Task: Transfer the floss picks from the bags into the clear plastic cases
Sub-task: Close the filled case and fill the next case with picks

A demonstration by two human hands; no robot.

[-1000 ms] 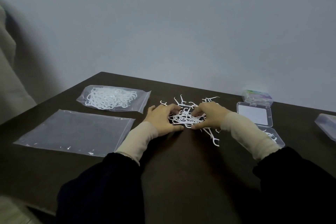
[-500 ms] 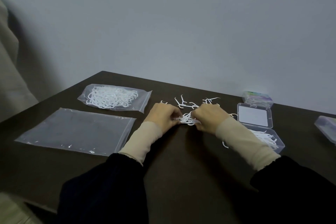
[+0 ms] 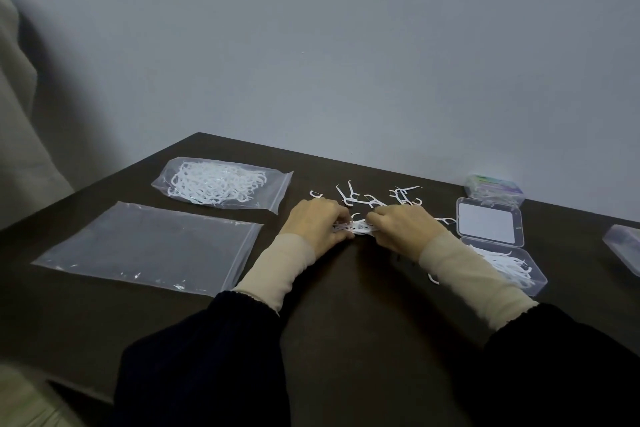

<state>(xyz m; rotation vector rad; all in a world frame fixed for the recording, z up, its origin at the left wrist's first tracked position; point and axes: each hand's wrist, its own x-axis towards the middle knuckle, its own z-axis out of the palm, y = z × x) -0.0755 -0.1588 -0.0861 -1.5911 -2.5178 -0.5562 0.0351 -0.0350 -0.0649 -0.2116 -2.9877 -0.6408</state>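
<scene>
My left hand (image 3: 313, 225) and my right hand (image 3: 403, 227) meet at the table's middle, both pinching one small bunch of white floss picks (image 3: 356, 227). More loose floss picks (image 3: 372, 198) lie scattered just beyond my fingers. A zip bag full of floss picks (image 3: 216, 185) lies at the back left. In front of it lies a flat, empty zip bag (image 3: 149, 246). To the right stands an open clear case (image 3: 535, 284) with picks in its near half and its lid (image 3: 490, 224) folded back.
A closed case with a coloured label (image 3: 493, 187) sits behind the open one. Another clear case (image 3: 625, 248) is cut off by the right edge. The dark table (image 3: 346, 322) ends at a grey wall behind. Beige fabric (image 3: 20, 114) hangs at the far left.
My hands have drawn closer together, gathering the spread picks into a tight bunch between them. My right forearm has shifted left, uncovering the picks in the open case.
</scene>
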